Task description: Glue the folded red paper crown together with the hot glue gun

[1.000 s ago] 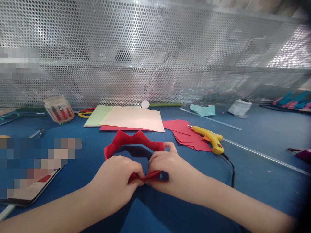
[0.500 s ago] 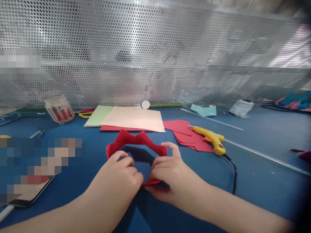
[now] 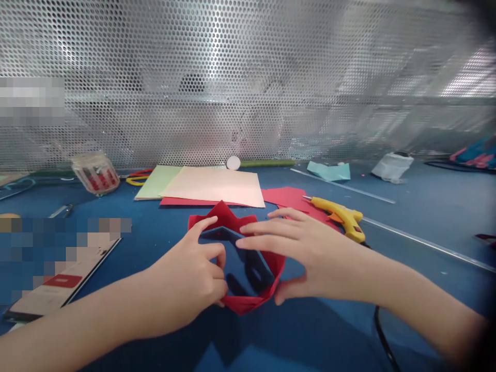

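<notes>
A folded red paper ring (image 3: 248,305) with a zigzag edge stands on the blue table, shaped like a small crown. My left hand (image 3: 196,281) pinches its near left wall between thumb and curled fingers, the index finger stretched toward the far side. Over the ring's right side, my right hand (image 3: 313,253) is open, its fingers spread above the opening and the thumb by the outer wall. Whether that thumb touches the paper I cannot tell. My left hand hides part of the ring's left wall.
Behind the ring lie pale paper sheets (image 3: 213,183) and red paper pieces (image 3: 284,195). A yellow glue gun (image 3: 341,214) with a black cord rests at right, near a clear glue stick (image 3: 426,243). A jar (image 3: 95,173) and a phone (image 3: 64,281) are at left.
The red paper ring has turned and shifted slightly right and nearer. My right hand has let go of its near edge and spread its fingers. My left index finger has stretched out.
</notes>
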`<control>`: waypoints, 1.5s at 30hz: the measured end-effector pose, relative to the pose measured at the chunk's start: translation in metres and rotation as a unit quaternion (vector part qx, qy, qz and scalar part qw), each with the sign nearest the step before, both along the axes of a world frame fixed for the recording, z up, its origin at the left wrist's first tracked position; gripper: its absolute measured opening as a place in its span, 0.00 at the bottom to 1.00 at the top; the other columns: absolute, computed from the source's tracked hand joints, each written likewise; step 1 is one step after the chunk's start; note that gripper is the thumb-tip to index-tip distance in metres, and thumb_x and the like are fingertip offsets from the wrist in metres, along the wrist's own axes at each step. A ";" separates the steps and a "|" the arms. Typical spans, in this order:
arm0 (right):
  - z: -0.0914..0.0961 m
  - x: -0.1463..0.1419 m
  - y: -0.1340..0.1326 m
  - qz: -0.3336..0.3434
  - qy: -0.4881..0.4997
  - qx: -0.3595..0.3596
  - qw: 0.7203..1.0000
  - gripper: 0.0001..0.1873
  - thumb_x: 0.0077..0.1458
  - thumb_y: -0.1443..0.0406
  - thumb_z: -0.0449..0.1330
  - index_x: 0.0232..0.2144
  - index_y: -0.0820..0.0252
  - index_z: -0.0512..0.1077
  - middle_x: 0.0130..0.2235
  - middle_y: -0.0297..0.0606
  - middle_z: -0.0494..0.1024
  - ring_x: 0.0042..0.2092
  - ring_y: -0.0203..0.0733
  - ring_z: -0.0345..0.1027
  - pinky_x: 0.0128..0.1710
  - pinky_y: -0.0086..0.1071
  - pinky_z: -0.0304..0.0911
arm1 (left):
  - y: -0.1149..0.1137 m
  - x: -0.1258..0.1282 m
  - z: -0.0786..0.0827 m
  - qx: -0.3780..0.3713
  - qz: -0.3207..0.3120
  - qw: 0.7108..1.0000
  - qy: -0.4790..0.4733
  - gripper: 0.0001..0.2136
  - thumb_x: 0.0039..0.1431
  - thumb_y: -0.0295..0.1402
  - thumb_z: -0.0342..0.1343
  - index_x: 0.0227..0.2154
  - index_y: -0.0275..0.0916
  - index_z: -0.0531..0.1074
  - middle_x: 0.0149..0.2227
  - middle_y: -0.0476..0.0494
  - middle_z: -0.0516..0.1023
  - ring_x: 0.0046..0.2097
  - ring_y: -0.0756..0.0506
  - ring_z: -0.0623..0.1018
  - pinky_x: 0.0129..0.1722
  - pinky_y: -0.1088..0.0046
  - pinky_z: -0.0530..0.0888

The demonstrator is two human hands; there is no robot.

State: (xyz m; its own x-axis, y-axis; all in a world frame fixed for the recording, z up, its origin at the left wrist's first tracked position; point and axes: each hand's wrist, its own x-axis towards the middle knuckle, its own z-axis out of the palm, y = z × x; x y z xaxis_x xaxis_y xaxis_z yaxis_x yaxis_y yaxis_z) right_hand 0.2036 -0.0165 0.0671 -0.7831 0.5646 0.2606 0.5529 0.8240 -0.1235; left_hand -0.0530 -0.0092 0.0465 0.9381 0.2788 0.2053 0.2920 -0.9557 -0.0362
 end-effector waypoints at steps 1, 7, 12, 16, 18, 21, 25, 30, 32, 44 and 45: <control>0.002 0.004 0.002 -0.004 0.002 -0.017 1.000 0.36 0.44 0.50 0.69 0.54 0.49 0.66 0.56 0.34 0.71 0.56 0.47 0.65 0.60 0.44 0.48 | 0.002 0.000 0.005 -0.004 -0.007 1.000 0.011 0.10 0.57 0.23 0.56 0.23 0.42 0.72 0.22 0.58 0.77 0.37 0.49 0.73 0.65 0.51 0.38; -0.003 0.005 0.001 0.018 -0.029 -0.094 0.995 0.11 0.47 0.57 0.69 0.33 0.51 0.75 0.35 0.30 0.80 0.52 0.47 0.68 0.61 0.43 0.43 | 0.012 -0.005 0.021 -0.008 -0.020 0.998 0.058 0.10 0.60 0.26 0.56 0.25 0.45 0.75 0.23 0.57 0.78 0.41 0.49 0.74 0.66 0.54 0.40; -0.018 -0.010 -0.008 0.053 -0.022 -0.051 0.997 0.13 0.51 0.53 0.66 0.34 0.54 0.76 0.28 0.30 0.78 0.32 0.37 0.70 0.58 0.43 0.42 | 0.012 -0.011 0.017 -0.053 0.037 0.997 0.049 0.04 0.53 0.31 0.62 0.25 0.47 0.75 0.25 0.55 0.78 0.38 0.48 0.75 0.65 0.53 0.46; -0.021 -0.020 -0.013 0.099 0.006 -0.085 0.991 0.10 0.53 0.56 0.65 0.37 0.53 0.75 0.33 0.27 0.79 0.38 0.35 0.72 0.61 0.37 0.34 | 0.013 -0.008 0.013 -0.010 0.015 0.998 0.065 0.11 0.54 0.22 0.55 0.21 0.44 0.72 0.23 0.54 0.77 0.33 0.48 0.75 0.65 0.54 0.45; -0.023 -0.023 -0.012 0.102 0.011 -0.114 0.988 0.08 0.54 0.57 0.64 0.34 0.53 0.76 0.30 0.25 0.79 0.36 0.32 0.72 0.62 0.35 0.33 | 0.014 -0.006 0.013 0.012 0.006 0.997 0.082 0.11 0.52 0.20 0.54 0.21 0.43 0.71 0.22 0.54 0.76 0.31 0.49 0.74 0.66 0.55 0.44; -0.026 -0.024 -0.010 0.065 -0.006 -0.107 0.992 0.06 0.54 0.60 0.65 0.28 0.54 0.75 0.25 0.24 0.77 0.29 0.31 0.70 0.61 0.36 0.39 | 0.014 -0.006 0.013 0.030 -0.001 0.995 0.099 0.11 0.49 0.18 0.54 0.20 0.42 0.70 0.22 0.55 0.75 0.28 0.50 0.73 0.67 0.58 0.42; -0.028 -0.021 -0.005 0.044 -0.004 -0.085 0.995 0.06 0.52 0.62 0.66 0.25 0.54 0.75 0.23 0.23 0.75 0.27 0.31 0.68 0.62 0.39 0.39 | 0.009 -0.008 0.014 0.041 -0.001 0.990 0.132 0.10 0.49 0.20 0.56 0.20 0.42 0.68 0.20 0.56 0.72 0.26 0.50 0.70 0.67 0.59 0.42; -0.023 -0.017 -0.001 0.053 0.013 -0.097 0.994 0.06 0.52 0.63 0.66 0.25 0.55 0.75 0.23 0.23 0.75 0.27 0.31 0.69 0.63 0.40 0.37 | 0.005 -0.005 0.015 0.012 0.002 0.989 0.148 0.09 0.54 0.24 0.59 0.21 0.43 0.71 0.21 0.57 0.73 0.26 0.51 0.71 0.67 0.59 0.41; -0.022 -0.016 0.002 0.053 0.022 -0.112 0.992 0.07 0.51 0.63 0.67 0.24 0.56 0.75 0.24 0.24 0.76 0.29 0.31 0.70 0.64 0.42 0.35 | 0.007 -0.006 0.018 -0.003 0.013 0.988 0.151 0.09 0.53 0.30 0.63 0.20 0.43 0.72 0.21 0.58 0.74 0.26 0.51 0.72 0.66 0.55 0.43; -0.021 -0.028 0.000 -0.009 0.149 0.130 0.980 0.31 0.50 0.41 0.58 0.46 0.58 0.71 0.40 0.36 0.79 0.43 0.39 0.72 0.64 0.45 0.35 | 0.003 -0.018 0.008 0.052 0.055 0.987 0.143 0.08 0.44 0.21 0.60 0.22 0.41 0.70 0.19 0.54 0.76 0.23 0.48 0.76 0.49 0.63 0.71; -0.023 -0.033 -0.003 0.002 0.151 0.158 0.976 0.30 0.52 0.42 0.56 0.45 0.58 0.71 0.38 0.36 0.79 0.42 0.39 0.72 0.64 0.44 0.35 | 0.000 -0.015 0.007 0.074 0.044 0.986 0.144 0.07 0.44 0.21 0.60 0.21 0.40 0.70 0.18 0.54 0.76 0.21 0.48 0.75 0.47 0.63 0.72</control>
State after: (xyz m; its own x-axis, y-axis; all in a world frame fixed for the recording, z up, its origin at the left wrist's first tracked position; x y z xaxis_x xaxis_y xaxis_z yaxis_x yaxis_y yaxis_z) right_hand 0.1710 -0.0193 0.0442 -0.6460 0.4161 0.6399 0.5275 0.8493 -0.0197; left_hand -0.0683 -0.0087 0.0532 0.9366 0.3497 -0.0218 0.3317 -0.9050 -0.2665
